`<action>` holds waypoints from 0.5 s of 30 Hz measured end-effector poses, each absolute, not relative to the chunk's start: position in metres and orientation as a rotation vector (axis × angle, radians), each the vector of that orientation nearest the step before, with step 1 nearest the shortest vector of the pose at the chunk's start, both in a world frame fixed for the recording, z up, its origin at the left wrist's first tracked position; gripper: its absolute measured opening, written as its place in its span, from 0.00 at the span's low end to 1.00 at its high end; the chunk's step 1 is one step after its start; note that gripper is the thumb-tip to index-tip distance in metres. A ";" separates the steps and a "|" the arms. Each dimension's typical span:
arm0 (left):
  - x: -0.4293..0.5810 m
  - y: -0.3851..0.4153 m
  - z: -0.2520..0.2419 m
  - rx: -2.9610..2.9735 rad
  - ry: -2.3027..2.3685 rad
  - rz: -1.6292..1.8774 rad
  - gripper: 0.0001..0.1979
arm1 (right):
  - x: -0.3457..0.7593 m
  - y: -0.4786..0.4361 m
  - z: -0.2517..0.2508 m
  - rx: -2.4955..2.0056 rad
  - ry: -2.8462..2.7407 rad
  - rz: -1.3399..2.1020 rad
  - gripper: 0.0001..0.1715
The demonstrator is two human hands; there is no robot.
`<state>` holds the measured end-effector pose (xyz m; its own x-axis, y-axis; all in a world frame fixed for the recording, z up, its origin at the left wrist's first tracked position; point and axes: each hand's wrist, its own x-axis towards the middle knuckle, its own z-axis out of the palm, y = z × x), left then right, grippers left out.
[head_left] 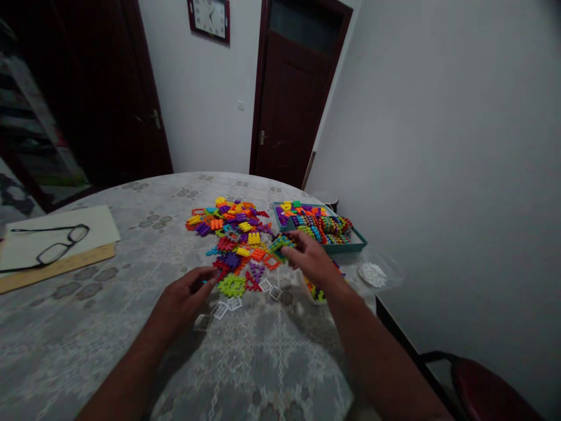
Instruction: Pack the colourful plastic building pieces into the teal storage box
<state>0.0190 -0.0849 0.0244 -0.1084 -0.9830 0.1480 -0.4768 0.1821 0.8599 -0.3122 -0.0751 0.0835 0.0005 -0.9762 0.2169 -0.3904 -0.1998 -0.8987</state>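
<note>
A pile of bright plastic interlocking pieces (pixel 234 228) lies spread across the middle of the round table (pixel 131 280). My right hand (pixel 309 257) is closed around a small green and yellow assembled piece (pixel 281 242) at the pile's right edge. My left hand (pixel 186 295) rests low on the cloth, its fingers pinched on a small piece near a lime green piece (pixel 231 285) and a red one. Several clear square pieces (pixel 228 305) lie between my hands.
A teal tray (pixel 346 247) full of coloured pieces stands at the right, by the table edge. A clear plastic bag (pixel 374 273) lies beside it. Glasses (pixel 59 244) rest on paper over a wooden board at the left. A dark red chair (pixel 486 389) stands at the lower right.
</note>
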 end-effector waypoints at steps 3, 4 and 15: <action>0.024 -0.090 0.019 1.421 -1.683 -0.759 0.23 | -0.371 -0.093 0.110 -1.764 1.960 -1.390 0.27; 0.025 -0.091 0.018 1.424 -1.686 -0.746 0.22 | -0.389 -0.101 0.115 -1.768 2.160 -1.384 0.26; 0.030 -0.092 0.013 1.510 -1.674 -0.685 0.19 | -0.454 -0.157 0.082 -1.643 2.698 -0.412 0.27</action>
